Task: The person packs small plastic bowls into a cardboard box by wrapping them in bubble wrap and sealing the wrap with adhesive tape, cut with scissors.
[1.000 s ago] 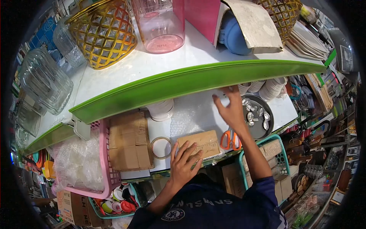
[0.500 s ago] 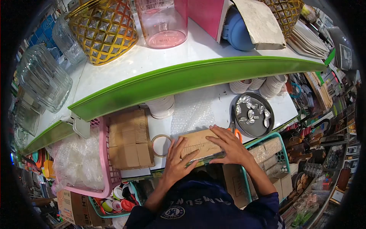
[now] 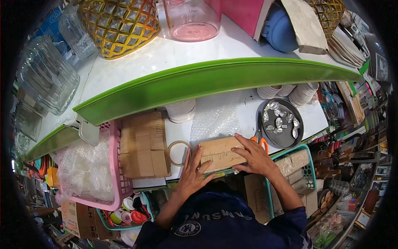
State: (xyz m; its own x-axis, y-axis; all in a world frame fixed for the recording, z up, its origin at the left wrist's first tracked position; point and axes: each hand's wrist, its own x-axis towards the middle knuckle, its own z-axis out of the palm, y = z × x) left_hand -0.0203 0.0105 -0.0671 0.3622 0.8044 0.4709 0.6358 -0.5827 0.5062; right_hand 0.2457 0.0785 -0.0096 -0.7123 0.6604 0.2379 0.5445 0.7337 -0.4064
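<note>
A small brown cardboard packet (image 3: pixel 220 152) lies at the front edge of the white shelf, on the near end of a sheet of bubble wrap (image 3: pixel 215 118). My left hand (image 3: pixel 191 173) grips its left end, fingers bent over the side. At the right end, my right hand (image 3: pixel 258 157) holds it with fingers across the top and the thumb low at the near side. A roll of tape (image 3: pixel 170 154) lies just left of my left hand. Beyond my right hand are scissors with orange handles (image 3: pixel 264 143), partly hidden.
Folded cardboard (image 3: pixel 143 145) and a pink basket (image 3: pixel 117 166) of bubble wrap stand left. A dark round pan (image 3: pixel 286 141) with small foil cups lies right, above a teal basket (image 3: pixel 311 164). A green-edged upper shelf (image 3: pixel 207 74) overhangs, bearing glassware.
The view has shifted slightly. My right hand's fingers have slid from the packet's far edge toward its right end, and the packet's top shows more. Both hands remain on it.
</note>
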